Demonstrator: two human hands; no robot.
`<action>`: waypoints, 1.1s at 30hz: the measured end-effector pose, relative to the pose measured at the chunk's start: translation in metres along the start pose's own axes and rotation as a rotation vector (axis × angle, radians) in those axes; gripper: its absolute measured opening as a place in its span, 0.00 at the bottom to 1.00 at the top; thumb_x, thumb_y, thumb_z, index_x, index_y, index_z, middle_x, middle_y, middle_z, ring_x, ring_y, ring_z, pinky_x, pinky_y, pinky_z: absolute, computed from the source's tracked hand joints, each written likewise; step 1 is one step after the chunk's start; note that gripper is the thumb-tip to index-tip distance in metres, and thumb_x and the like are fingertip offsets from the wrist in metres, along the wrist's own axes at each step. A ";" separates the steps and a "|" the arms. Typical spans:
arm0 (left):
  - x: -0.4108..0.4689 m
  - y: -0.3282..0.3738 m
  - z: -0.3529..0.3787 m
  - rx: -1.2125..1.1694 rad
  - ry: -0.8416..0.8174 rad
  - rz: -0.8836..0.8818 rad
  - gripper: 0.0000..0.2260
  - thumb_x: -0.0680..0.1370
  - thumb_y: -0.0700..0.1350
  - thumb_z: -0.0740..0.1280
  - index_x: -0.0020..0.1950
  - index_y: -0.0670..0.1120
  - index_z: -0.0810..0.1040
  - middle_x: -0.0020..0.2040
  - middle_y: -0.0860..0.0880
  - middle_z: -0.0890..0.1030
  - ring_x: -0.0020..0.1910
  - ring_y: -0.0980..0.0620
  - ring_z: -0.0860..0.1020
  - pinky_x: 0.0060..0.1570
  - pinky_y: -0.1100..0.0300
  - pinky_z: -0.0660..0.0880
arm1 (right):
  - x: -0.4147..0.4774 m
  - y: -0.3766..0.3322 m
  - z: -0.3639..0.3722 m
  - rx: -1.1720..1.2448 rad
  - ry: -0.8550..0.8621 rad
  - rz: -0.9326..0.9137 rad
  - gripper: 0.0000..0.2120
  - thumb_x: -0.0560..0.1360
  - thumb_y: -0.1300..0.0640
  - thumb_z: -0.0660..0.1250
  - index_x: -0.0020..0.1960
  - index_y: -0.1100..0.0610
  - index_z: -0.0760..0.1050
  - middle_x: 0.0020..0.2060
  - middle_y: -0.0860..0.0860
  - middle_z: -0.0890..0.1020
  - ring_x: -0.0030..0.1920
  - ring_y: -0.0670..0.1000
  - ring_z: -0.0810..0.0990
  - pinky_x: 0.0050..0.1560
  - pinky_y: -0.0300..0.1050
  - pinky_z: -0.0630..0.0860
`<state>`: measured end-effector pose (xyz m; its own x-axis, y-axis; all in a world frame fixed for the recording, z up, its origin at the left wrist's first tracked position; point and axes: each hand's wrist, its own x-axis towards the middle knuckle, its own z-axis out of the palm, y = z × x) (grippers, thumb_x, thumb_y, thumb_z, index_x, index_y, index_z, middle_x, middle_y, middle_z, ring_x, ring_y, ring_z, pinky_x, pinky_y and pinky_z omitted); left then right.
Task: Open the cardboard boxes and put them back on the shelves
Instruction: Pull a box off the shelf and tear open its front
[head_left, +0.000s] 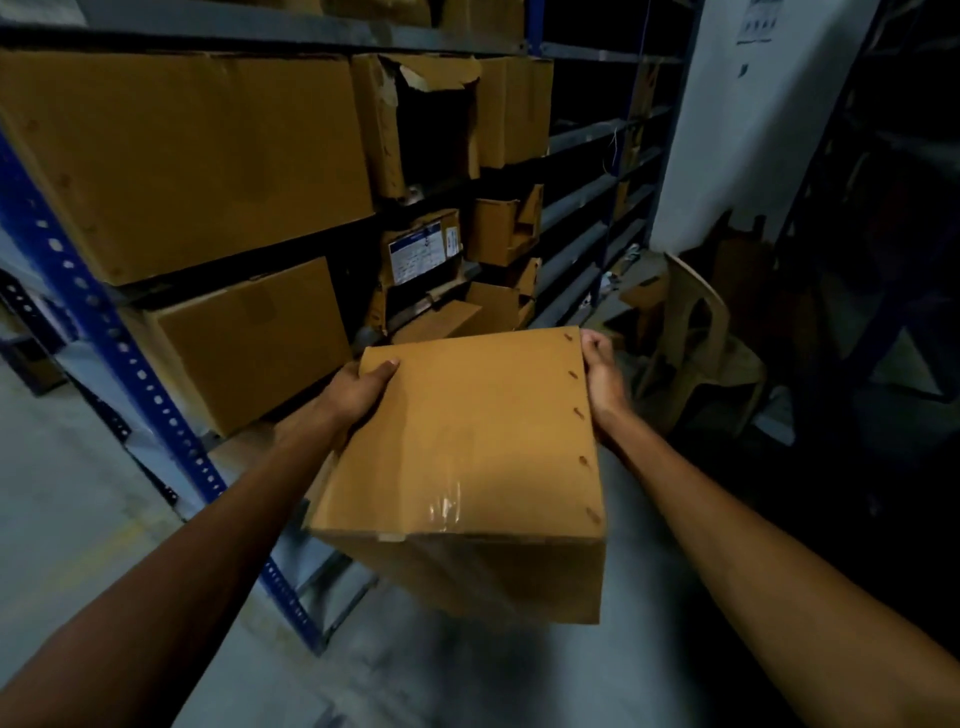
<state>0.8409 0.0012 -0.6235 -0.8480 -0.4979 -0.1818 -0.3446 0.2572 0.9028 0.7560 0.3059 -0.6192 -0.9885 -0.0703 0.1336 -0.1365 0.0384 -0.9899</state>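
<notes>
Box (467, 441) is held up between both hands in the aisle, off the floor (467, 675), not on any shelf. Left hand (358, 387) grips the far-left corner: thumb flat on the top panel, the other fingers out of sight round the side. Right hand (602, 379) clamps the far-right corner, fingers (597, 345) curled over the edge. Both hands are grasping the box, neither is free.

The box spans the gap between my hands. Its near end hangs out toward me, past my fingers, and dips lower. It looks shut: clear tape (447, 506) runs over the near top edge, and a row of staple-like marks (579, 410) sits just inside my right fingers.

Handling guess: stiff corrugated board, smooth but not slippery. Moderate weight, since two corner grips carry it. The panels would dent if squeezed mid-face, so hold it at corners and edges, or under the base. Contents unknown.

Shelves (104, 322) are left of and beyond my left fingers, packed with other boxes (182, 156), some torn. A plastic chair (696, 332) is beyond my right fingers.
</notes>
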 end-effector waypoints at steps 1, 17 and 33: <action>0.002 -0.004 0.005 0.030 0.027 0.002 0.47 0.61 0.78 0.64 0.70 0.48 0.70 0.64 0.45 0.77 0.58 0.43 0.78 0.61 0.44 0.74 | 0.000 0.004 0.002 0.020 -0.003 0.011 0.15 0.84 0.51 0.52 0.55 0.59 0.73 0.43 0.51 0.77 0.43 0.47 0.75 0.45 0.37 0.72; -0.102 0.020 0.078 0.466 0.110 0.736 0.19 0.81 0.59 0.50 0.39 0.51 0.71 0.38 0.50 0.75 0.42 0.48 0.75 0.47 0.51 0.70 | -0.077 -0.008 0.083 -0.150 0.201 0.049 0.24 0.82 0.47 0.56 0.30 0.56 0.70 0.35 0.56 0.77 0.39 0.56 0.77 0.41 0.50 0.70; -0.147 -0.027 -0.042 -0.613 -0.207 0.079 0.15 0.79 0.50 0.61 0.34 0.47 0.74 0.30 0.47 0.73 0.29 0.50 0.74 0.37 0.55 0.72 | -0.158 -0.025 0.077 -1.014 -0.156 -0.383 0.26 0.83 0.44 0.50 0.30 0.54 0.67 0.32 0.54 0.74 0.37 0.57 0.77 0.37 0.47 0.68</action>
<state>0.9915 0.0326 -0.6044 -0.9425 -0.3113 -0.1217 -0.0377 -0.2627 0.9641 0.9206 0.2390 -0.6192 -0.8598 -0.3751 0.3464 -0.4934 0.7849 -0.3749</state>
